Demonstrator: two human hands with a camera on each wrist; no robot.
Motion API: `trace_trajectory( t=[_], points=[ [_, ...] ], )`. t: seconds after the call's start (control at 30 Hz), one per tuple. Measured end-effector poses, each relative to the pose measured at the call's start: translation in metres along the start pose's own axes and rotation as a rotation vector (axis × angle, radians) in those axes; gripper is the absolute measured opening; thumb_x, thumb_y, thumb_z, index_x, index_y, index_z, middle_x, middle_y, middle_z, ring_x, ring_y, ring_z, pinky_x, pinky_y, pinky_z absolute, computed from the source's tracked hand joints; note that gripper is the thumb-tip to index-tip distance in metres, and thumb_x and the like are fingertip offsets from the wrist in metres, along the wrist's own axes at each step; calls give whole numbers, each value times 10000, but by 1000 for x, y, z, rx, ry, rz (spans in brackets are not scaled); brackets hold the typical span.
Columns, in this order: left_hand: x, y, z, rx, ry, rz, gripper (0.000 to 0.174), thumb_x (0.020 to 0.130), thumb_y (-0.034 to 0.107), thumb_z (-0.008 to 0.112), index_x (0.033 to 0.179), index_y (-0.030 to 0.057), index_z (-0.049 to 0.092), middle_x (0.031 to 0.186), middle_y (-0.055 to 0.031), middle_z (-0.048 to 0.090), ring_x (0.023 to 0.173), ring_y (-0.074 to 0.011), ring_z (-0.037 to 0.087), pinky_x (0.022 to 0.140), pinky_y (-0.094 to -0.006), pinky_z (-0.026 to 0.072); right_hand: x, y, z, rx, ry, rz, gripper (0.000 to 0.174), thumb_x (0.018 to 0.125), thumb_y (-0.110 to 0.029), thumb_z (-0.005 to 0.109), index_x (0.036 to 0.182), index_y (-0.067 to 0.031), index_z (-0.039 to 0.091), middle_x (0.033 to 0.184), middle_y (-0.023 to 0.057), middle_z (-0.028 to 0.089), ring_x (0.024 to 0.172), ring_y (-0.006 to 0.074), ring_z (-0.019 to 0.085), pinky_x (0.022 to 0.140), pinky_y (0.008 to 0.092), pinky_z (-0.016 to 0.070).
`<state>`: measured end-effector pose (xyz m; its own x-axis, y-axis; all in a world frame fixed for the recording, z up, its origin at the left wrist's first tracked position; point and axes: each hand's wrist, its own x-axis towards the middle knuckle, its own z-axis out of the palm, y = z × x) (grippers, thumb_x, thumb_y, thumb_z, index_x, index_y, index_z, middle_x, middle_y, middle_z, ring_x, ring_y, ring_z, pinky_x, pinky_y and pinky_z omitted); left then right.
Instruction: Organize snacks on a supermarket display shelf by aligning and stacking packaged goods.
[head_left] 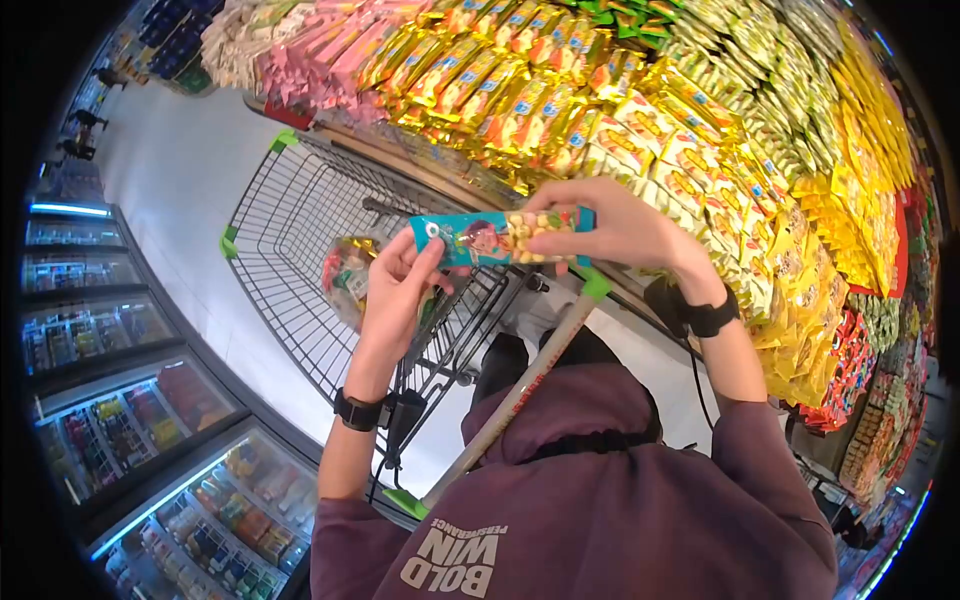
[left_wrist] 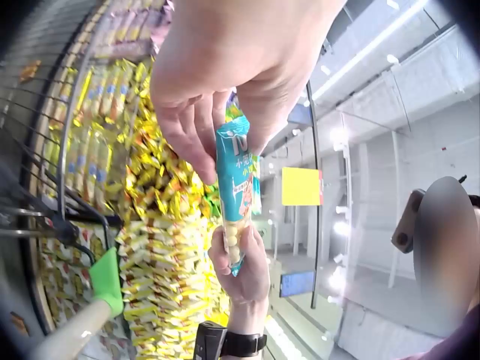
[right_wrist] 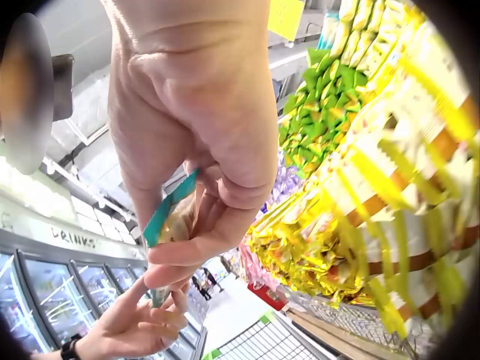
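A slim teal snack packet [head_left: 485, 240] is held up over the shopping cart, lying crosswise between both hands. Its front carries a cartoon figure, and round pale-yellow pieces show at the right half. The left hand [head_left: 396, 283] pinches the left end between thumb and fingers. At the opposite end the right hand [head_left: 625, 228] grips the packet, its thumb across the front. Seen from the left wrist, the packet [left_wrist: 235, 176] stands lengthwise between the two hands. In the right wrist view the curled fingers cover much of the packet [right_wrist: 171, 214].
Below the hands is the wire shopping cart [head_left: 262, 205], with a clear bag of goods [head_left: 348, 275] inside and a green-ended handle [head_left: 515, 395] near the body. Piled snack packets [head_left: 520, 95] fill the shelf ahead and right. Lit glass-front coolers [head_left: 210, 510] line the left.
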<state>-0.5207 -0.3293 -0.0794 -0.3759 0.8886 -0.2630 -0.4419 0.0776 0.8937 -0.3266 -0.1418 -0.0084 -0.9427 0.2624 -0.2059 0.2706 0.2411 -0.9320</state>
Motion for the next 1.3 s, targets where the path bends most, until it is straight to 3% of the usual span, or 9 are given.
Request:
trace_trajectory(
  t=[0.07, 0.17, 0.37, 0.53, 0.8, 0.87, 0.97, 1.1, 1.3],
  points=[
    [6, 8, 29, 20, -136, -11, 206, 1002, 190, 605, 1094, 7, 619, 894, -63, 713, 697, -123, 667, 571, -229, 484, -36, 1, -9, 57, 92, 13, 331, 936, -283, 693, 1137, -25, 644, 921, 59, 695, 703, 114, 700, 645, 260, 522],
    [13, 15, 79, 120, -155, 72, 195, 1020, 209, 574, 1051, 20, 611, 826, -68, 700, 603, -110, 639, 461, -199, 430, -85, 7, -16, 115, 307, 7, 334, 943, -271, 689, 1169, -37, 614, 918, 36, 680, 718, 98, 691, 632, 251, 513],
    [19, 25, 180, 118, -115, 252, 200, 1005, 186, 592, 1045, -8, 608, 830, -87, 695, 561, -123, 630, 467, -214, 467, -157, 18, -37, 568, 735, -60, 189, 1015, -219, 595, 1104, -57, 557, 836, -8, 632, 665, 31, 559, 577, 184, 422],
    [27, 17, 239, 73, -146, 324, 207, 1027, 200, 548, 1026, -5, 583, 813, -111, 689, 559, -171, 652, 459, -245, 505, -187, 29, -49, 459, 1042, -203, 211, 1040, -228, 539, 996, -22, 548, 768, 38, 649, 648, 69, 630, 583, 253, 550],
    [32, 10, 278, 157, -119, 485, 173, 1040, 163, 517, 948, 16, 517, 753, -78, 607, 462, -140, 562, 377, -260, 440, -207, 31, -60, 705, 1261, -373, 232, 1055, -221, 498, 960, -17, 554, 809, 31, 630, 688, 86, 652, 558, 246, 560],
    [35, 6, 280, 140, -136, 513, 171, 1046, 162, 502, 954, 18, 498, 758, -82, 609, 466, -138, 566, 371, -256, 429, -209, 35, -60, 594, 1266, -370, 240, 1058, -220, 487, 953, -14, 551, 803, 27, 625, 696, 82, 648, 562, 247, 564],
    [39, 11, 282, 168, -182, 502, 180, 1050, 168, 495, 948, 20, 491, 759, -83, 608, 464, -138, 564, 367, -258, 424, -207, 40, -55, 556, 1279, -272, 270, 1062, -249, 469, 920, -34, 550, 779, 4, 600, 634, 47, 594, 501, 224, 516],
    [42, 19, 272, 290, -281, 457, 173, 1054, 185, 491, 953, 45, 494, 694, -7, 509, 449, -71, 488, 366, -232, 393, -203, 34, -56, 500, 1378, -127, 303, 1056, -278, 479, 872, -52, 561, 660, -49, 522, 541, -2, 483, 422, 196, 395],
    [53, 15, 257, 320, -192, 555, 168, 1043, 197, 524, 914, 90, 536, 701, 60, 477, 507, 6, 393, 414, -165, 281, -195, 41, -59, 233, 1407, -160, 287, 1043, -241, 525, 849, -36, 577, 620, -68, 477, 528, -11, 431, 423, 190, 320]
  ],
)
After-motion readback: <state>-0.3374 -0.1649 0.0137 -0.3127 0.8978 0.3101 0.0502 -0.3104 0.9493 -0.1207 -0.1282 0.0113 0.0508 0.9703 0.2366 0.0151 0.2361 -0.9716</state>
